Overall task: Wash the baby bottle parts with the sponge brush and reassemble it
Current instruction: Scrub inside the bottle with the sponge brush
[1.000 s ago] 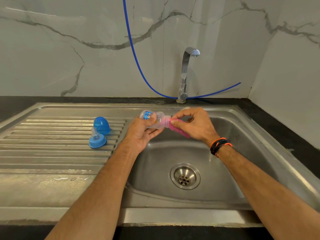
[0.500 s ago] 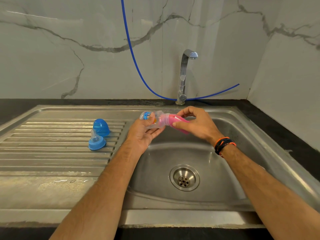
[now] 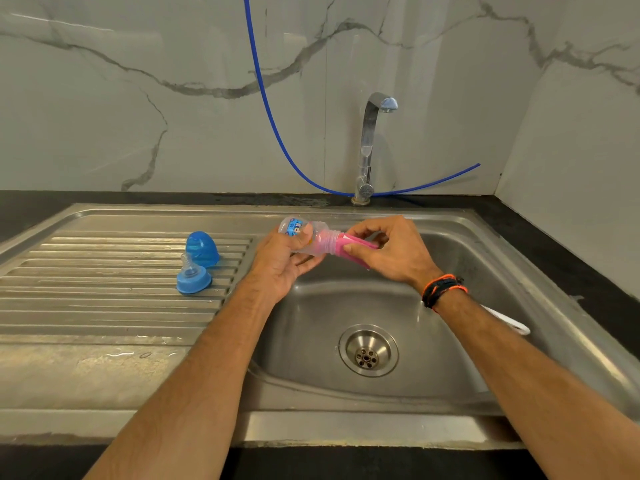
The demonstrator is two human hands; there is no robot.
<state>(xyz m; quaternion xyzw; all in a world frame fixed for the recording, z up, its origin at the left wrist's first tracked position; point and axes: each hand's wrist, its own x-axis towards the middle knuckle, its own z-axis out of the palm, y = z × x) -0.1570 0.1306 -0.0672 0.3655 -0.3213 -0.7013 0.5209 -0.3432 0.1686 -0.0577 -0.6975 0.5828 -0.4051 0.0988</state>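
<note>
Bottle (image 3: 313, 239) held sideways over the sink basin (image 3: 450, 271), my left hand (image 3: 280, 263) curled round its body. Pink sponge brush (image 3: 349, 245) sits inside the neck (right hand (image 3: 391, 252) pinching it). Blue cap (image 3: 202, 249) and nipple ring (image 3: 193, 277) on drainboard (image 3: 104, 289).

A steel sink (image 3: 519, 271) is set into a black counter (image 3: 540, 223), with a ribbed draining board (image 3: 104, 289) to the left of its basin and a round drain (image 3: 368, 350) in the basin floor. A chrome tap (image 3: 369, 147) stands behind it. A blue hose (image 3: 273, 123) hangs across the marble wall (image 3: 138, 81).
</note>
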